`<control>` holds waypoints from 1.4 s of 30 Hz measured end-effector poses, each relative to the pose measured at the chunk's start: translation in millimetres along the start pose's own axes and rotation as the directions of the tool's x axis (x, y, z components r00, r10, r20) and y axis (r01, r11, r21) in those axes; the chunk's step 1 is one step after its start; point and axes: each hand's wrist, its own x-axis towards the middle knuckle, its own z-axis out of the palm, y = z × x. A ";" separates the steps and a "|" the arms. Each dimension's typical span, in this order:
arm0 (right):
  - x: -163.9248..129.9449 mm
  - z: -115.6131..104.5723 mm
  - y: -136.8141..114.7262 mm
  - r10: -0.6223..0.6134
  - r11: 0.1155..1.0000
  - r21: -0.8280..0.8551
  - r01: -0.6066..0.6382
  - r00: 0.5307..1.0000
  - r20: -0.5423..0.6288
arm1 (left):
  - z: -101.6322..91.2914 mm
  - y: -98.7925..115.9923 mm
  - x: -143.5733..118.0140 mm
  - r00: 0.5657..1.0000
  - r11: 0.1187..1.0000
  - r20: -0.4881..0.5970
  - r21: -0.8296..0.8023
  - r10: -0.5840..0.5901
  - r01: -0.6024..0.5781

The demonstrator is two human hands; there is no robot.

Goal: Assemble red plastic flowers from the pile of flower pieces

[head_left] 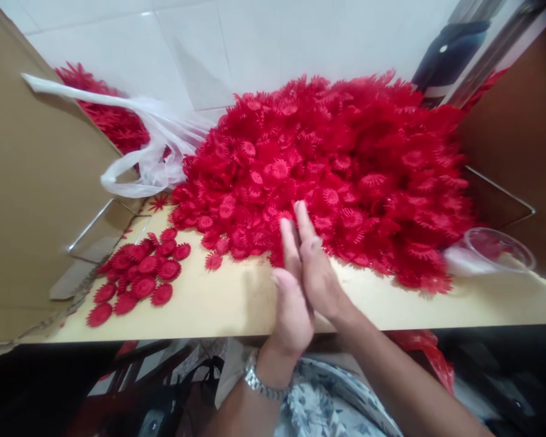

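Pale wall tiles point(277, 48) backed a yellowish bench point(227, 300). Over its near part, the left hand point(292, 309) and right hand point(319, 273) met palm to palm, fingers straight; whether anything lay between them could not be told. Straight ahead of the fingertips rose a heap of red fringed discs point(337, 164); a smaller cluster point(141, 267) lay leftward, nearer the left hand.
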 end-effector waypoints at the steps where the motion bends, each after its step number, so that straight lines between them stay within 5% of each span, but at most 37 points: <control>1: 1.7 -1.7 0.2 0.002 1.000 -0.008 -0.002 1.000 -0.016 | 0.0 -0.7 -1.8 0.999 1.000 0.047 -0.019 0.023 -0.022; 3: -6.2 -0.1 -1.1 -0.027 0.999 -0.021 0.028 0.999 0.039 | -3.7 1.7 -0.1 0.995 0.996 0.062 -0.053 0.077 -0.074; 6: -28.1 9.3 -2.1 -0.092 0.995 -0.031 0.099 0.982 0.166 | -11.1 8.6 8.3 0.986 0.983 -0.064 -0.093 0.155 -0.160; 8: -29.0 11.8 0.5 -0.120 0.991 -0.041 0.127 0.983 0.142 | -11.0 8.2 9.9 0.984 0.975 -0.040 -0.134 0.175 -0.179; 12: 5.7 0.3 9.1 -0.045 0.995 -0.093 0.045 0.999 0.003 | -0.5 -5.7 4.9 0.998 0.972 0.056 -0.235 0.008 0.005; 18: 21.4 -15.5 11.1 -0.077 0.971 0.220 0.091 0.995 -0.069 | -7.6 -3.6 18.7 0.968 0.834 -0.075 -0.526 -0.239 0.165; 22: 7.5 -26.0 13.2 -0.205 0.979 -0.013 0.205 0.966 -0.159 | -21.8 8.7 20.8 0.976 0.794 -0.032 -0.588 -0.214 0.155; 27: -3.2 -28.9 23.2 -0.206 0.925 -0.328 0.192 0.978 -0.011 | -25.8 8.1 14.7 0.995 0.818 0.060 -0.567 -0.076 0.097; 32: -6.4 -25.9 20.5 -0.276 0.866 -0.421 0.270 0.960 0.048 | -24.3 0.3 7.8 0.999 0.879 0.024 -0.476 -0.024 0.032; 37: -7.2 -27.8 16.4 -0.290 0.786 -0.572 0.236 0.957 -0.004 | -34.1 -4.3 -3.0 0.988 0.925 0.110 -0.354 -0.106 0.139; 42: -8.9 -28.8 19.5 -0.227 0.860 -0.471 0.194 0.974 -0.012 | -43.3 -6.0 -8.3 0.983 0.886 0.045 -0.427 -0.176 0.178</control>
